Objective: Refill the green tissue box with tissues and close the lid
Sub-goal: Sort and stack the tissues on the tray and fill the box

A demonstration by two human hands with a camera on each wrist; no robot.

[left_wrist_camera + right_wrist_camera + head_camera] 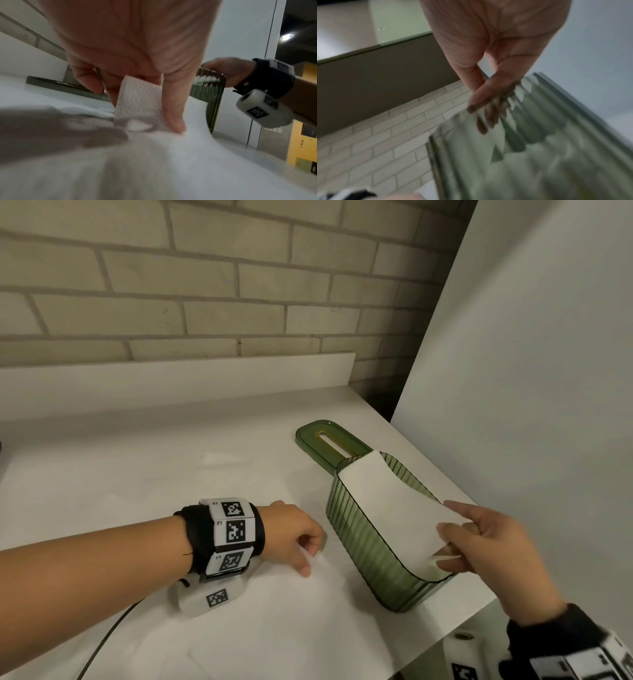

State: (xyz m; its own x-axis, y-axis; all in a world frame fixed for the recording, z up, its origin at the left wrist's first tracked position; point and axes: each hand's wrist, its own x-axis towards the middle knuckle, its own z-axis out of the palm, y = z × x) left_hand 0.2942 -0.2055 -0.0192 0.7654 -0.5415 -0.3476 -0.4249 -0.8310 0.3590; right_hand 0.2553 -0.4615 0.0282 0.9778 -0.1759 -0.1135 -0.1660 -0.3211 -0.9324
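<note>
The green ribbed tissue box (363, 529) stands open near the table's right edge, also seen in the right wrist view (539, 148) and the left wrist view (211, 88). A white tissue (387, 498) lies along its opening. My right hand (455, 542) grips that tissue's near end at the box rim; its fingertips (484, 121) show through the ribbed wall. The green lid (308, 436) lies flat behind the box, slot up. My left hand (308, 546) pinches up a fold (139, 100) of another white tissue (274, 594) spread on the table, left of the box.
The white table (137, 460) ends just right of and in front of the box. A brick wall (205, 302) and low white ledge run along the back. A tall white panel (531, 371) stands on the right. A black cable (102, 642) trails at the front left.
</note>
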